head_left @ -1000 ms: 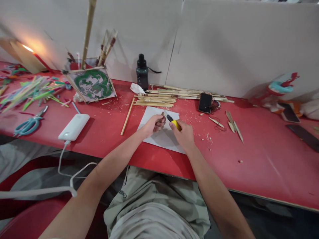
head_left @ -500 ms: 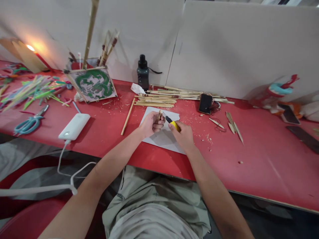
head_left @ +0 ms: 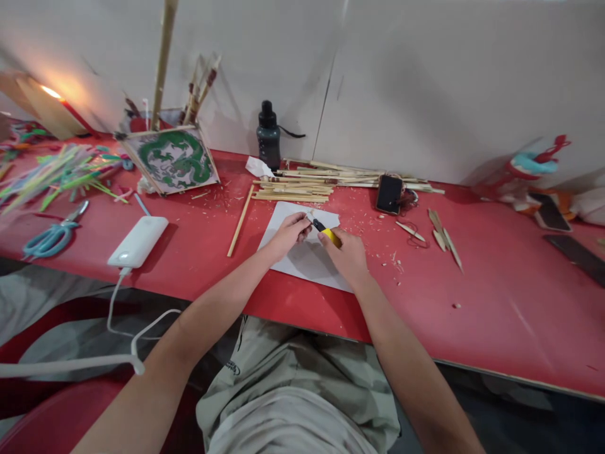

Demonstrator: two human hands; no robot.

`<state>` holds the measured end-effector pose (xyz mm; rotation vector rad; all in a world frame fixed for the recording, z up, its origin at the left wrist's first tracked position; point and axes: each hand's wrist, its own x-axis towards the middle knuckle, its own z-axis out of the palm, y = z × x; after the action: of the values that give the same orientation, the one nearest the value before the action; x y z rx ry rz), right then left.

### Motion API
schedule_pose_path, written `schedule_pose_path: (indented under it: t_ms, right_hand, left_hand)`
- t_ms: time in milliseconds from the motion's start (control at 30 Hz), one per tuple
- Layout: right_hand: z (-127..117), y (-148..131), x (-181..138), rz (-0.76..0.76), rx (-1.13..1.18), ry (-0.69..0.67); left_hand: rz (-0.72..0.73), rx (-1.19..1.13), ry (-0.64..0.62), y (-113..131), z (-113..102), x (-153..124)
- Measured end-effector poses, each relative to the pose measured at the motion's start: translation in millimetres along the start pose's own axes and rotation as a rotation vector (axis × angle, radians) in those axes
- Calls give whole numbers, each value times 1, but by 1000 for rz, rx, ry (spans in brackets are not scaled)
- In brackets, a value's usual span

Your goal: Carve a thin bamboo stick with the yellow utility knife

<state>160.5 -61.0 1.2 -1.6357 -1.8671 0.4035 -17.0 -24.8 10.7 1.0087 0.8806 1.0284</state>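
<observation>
A: Colour entry one, the table [head_left: 472, 302]?
B: Plain red throughout. White paper [head_left: 307, 260] at its near middle.
A: The knife [head_left: 326, 232]?
B: In my right hand [head_left: 348, 255]: yellow body, black tip.
A: Left side?
B: Panel [head_left: 172, 159] with green dragon swirls on white, far left; teal scissors [head_left: 47, 236]; white power bank [head_left: 138, 241] nearer.
A: Far edge?
B: Near-black bottle [head_left: 268, 135], pale tan sticks [head_left: 293, 189], black phone [head_left: 389, 194] right of them.

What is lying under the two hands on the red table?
A white paper sheet lies on the red table beneath the left hand and the right hand, which holds a yellow knife. The part of the sheet below the hands is covered.
</observation>
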Motion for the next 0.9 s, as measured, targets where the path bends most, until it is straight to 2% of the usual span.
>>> schedule_pose_path:
  t_ms: [200,333,533,633,800,900]
  right_hand:
    - [-1,4,1,-3,41,-9]
    - [-2,1,0,-31,85,-36]
    - [-2,-5,-1,-39,94,-65]
    - [-3,-6,-2,-35,89,-69]
    - [-5,-4,-1,-33,48,-60]
    - [-5,-1,0,-28,13,-35]
  left_hand:
    - [-7,80,-54,0,5,-5]
    - [-52,20,-138,-1,4,-7]
    - [-115,-68,-176,7,2,-11]
    - [-102,49,-179,5,2,-9]
    - [69,338,-94,2,3,-7]
    - [127,438,-100,4,1,-8]
